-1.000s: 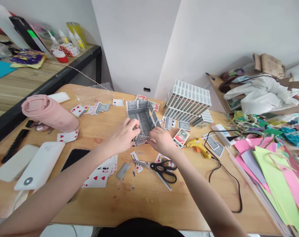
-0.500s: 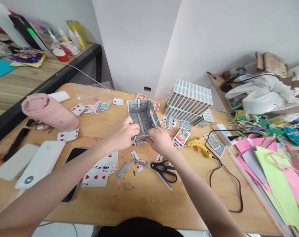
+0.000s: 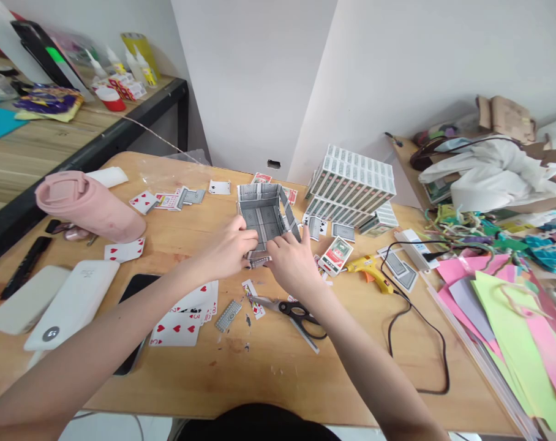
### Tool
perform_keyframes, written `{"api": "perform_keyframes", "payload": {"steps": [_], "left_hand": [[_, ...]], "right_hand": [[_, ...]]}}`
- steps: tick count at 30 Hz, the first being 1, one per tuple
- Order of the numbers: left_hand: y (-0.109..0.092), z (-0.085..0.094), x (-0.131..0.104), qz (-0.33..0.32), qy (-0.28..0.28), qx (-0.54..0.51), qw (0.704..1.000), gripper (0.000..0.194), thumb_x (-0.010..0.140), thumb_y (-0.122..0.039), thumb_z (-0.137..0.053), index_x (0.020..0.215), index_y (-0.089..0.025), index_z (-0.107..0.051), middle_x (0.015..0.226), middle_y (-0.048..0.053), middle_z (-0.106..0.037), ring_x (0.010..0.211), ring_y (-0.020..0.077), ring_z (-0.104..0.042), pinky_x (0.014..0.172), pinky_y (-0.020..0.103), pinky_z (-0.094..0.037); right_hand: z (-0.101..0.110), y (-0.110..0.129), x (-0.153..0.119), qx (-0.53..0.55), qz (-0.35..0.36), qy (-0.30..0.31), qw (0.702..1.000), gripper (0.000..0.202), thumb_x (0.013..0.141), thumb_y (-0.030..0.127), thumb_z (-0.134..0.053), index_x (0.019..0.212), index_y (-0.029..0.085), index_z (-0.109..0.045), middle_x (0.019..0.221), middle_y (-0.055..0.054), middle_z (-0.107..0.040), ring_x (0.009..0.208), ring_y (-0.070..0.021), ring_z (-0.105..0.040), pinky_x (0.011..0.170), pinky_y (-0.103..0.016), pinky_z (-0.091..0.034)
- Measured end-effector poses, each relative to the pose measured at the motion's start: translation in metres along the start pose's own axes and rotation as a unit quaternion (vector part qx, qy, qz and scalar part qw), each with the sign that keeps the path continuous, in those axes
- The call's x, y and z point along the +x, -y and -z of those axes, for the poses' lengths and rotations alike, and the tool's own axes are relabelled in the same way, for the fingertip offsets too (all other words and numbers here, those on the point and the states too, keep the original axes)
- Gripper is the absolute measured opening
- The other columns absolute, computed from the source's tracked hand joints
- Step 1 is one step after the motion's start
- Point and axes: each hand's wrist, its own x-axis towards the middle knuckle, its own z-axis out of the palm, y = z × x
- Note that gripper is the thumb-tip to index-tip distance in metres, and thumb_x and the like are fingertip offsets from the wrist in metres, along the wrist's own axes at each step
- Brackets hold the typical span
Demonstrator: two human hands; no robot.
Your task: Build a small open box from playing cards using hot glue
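Observation:
An open-topped box made of playing cards stands in the middle of the table, its grey card backs facing inward. My left hand grips its near left corner with bent fingers. At the near wall, my right hand has its fingers curled over the edge, with the thumb raised apart on the right. Both hands hide parts of the near side. Toward me lie black-handled scissors, a cut jack card and a small grey card piece.
A stack of card packs rises behind on the right. A yellow glue gun lies right, its black cable curving forward. At left are a pink tumbler, a white power bank and a phone. Coloured paper covers the right edge.
My right hand has shifted left along the near wall of the box, and its thumb has lifted. My left hand stays almost where it was. The view has moved slightly.

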Motion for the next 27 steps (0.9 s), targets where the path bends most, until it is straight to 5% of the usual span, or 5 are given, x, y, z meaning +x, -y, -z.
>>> {"api": "perform_keyframes", "payload": {"steps": [9, 16, 19, 22, 27], "left_hand": [[0.003, -0.010, -0.011, 0.015, -0.066, -0.027, 0.997, 0.013, 0.070, -0.010, -0.061, 0.080, -0.018, -0.057, 0.112, 0.008, -0.056, 0.100, 0.0242, -0.047, 0.084, 0.041, -0.046], [-0.002, -0.049, -0.035, 0.196, -0.257, -0.223, 0.920, 0.087, 0.067, -0.006, -0.063, 0.141, -0.023, -0.020, 0.143, 0.016, -0.030, 0.128, 0.0259, -0.042, 0.099, 0.044, -0.046], [-0.011, -0.075, -0.046, 0.256, -0.258, -0.334, 0.870, 0.068, 0.078, -0.019, -0.061, 0.139, -0.026, -0.031, 0.142, 0.013, -0.041, 0.125, 0.0242, -0.049, 0.100, 0.044, -0.047], [-0.025, -0.096, -0.051, 0.267, -0.274, -0.344, 0.858, 0.042, 0.086, -0.026, -0.053, 0.127, -0.023, -0.052, 0.137, 0.010, -0.051, 0.126, 0.0235, -0.049, 0.104, 0.043, -0.044], [-0.049, -0.104, -0.047, 0.318, -0.311, -0.301, 0.844, 0.033, 0.090, -0.027, -0.045, 0.117, -0.024, -0.063, 0.135, 0.005, -0.055, 0.123, 0.0229, -0.053, 0.104, 0.043, -0.044]], "right_hand": [[-0.006, 0.020, 0.011, 0.086, -0.027, 0.012, 0.996, 0.013, 0.088, 0.018, -0.049, 0.086, 0.015, -0.061, 0.084, -0.007, -0.069, 0.085, -0.0216, -0.061, 0.108, -0.046, -0.017], [-0.010, 0.023, 0.011, 0.136, -0.064, -0.025, 0.988, 0.023, 0.087, 0.036, -0.056, 0.073, 0.018, -0.059, 0.078, -0.004, -0.070, 0.081, -0.0201, -0.061, 0.092, -0.040, -0.028], [-0.014, 0.027, 0.012, 0.135, -0.085, -0.046, 0.986, 0.031, 0.091, 0.037, -0.049, 0.068, 0.019, -0.057, 0.075, -0.003, -0.070, 0.078, -0.0187, -0.061, 0.090, -0.039, -0.027], [-0.017, 0.031, 0.013, 0.124, -0.094, -0.054, 0.986, 0.030, 0.093, 0.028, -0.045, 0.067, 0.019, -0.057, 0.074, -0.003, -0.071, 0.076, -0.0176, -0.061, 0.089, -0.039, -0.026], [-0.015, 0.035, 0.013, 0.109, -0.092, -0.047, 0.989, 0.028, 0.092, 0.024, -0.041, 0.069, 0.018, -0.056, 0.073, -0.004, -0.070, 0.075, -0.0186, -0.061, 0.090, -0.042, -0.024]]}}
